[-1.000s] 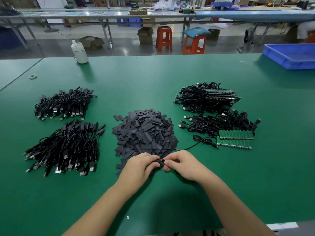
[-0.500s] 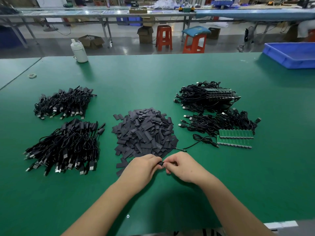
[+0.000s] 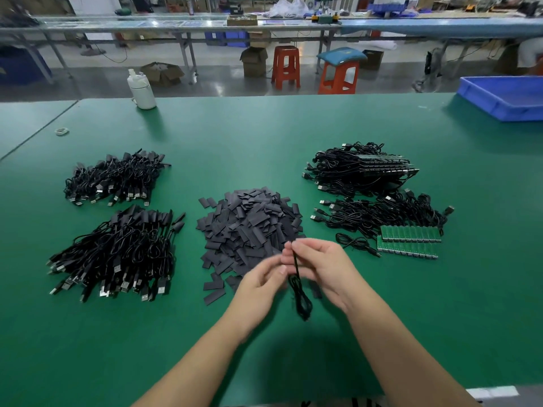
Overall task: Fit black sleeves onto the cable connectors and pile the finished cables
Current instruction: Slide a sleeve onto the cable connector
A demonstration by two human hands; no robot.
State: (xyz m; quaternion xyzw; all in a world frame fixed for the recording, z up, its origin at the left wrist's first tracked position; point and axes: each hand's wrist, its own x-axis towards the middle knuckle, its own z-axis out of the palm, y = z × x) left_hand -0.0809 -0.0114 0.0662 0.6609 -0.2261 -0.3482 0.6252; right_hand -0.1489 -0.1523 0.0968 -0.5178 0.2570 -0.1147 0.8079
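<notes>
My right hand (image 3: 320,267) is raised over the near edge of the sleeve heap and pinches one black cable (image 3: 298,289), whose loop hangs down between my hands. My left hand (image 3: 260,284) is blurred beside the cable, fingers loosely bent; I cannot tell whether it touches the cable. A heap of flat black sleeves (image 3: 249,227) lies in the middle of the green table (image 3: 411,318). Two piles of sleeved cables lie on the left, one near (image 3: 117,254) and one farther back (image 3: 114,177). On the right lie bundles of cables (image 3: 358,168) (image 3: 382,212) with green circuit boards (image 3: 408,239).
A white bottle (image 3: 142,91) stands at the table's far left edge. A blue bin (image 3: 505,96) sits at the far right. A small ring of tape (image 3: 61,131) lies on the left. Orange stools and benches stand beyond the table.
My hands were pressed together low on the table over a connector. They have lifted and parted, and the cable now hangs from my right hand. The loose cable by the boards remains.
</notes>
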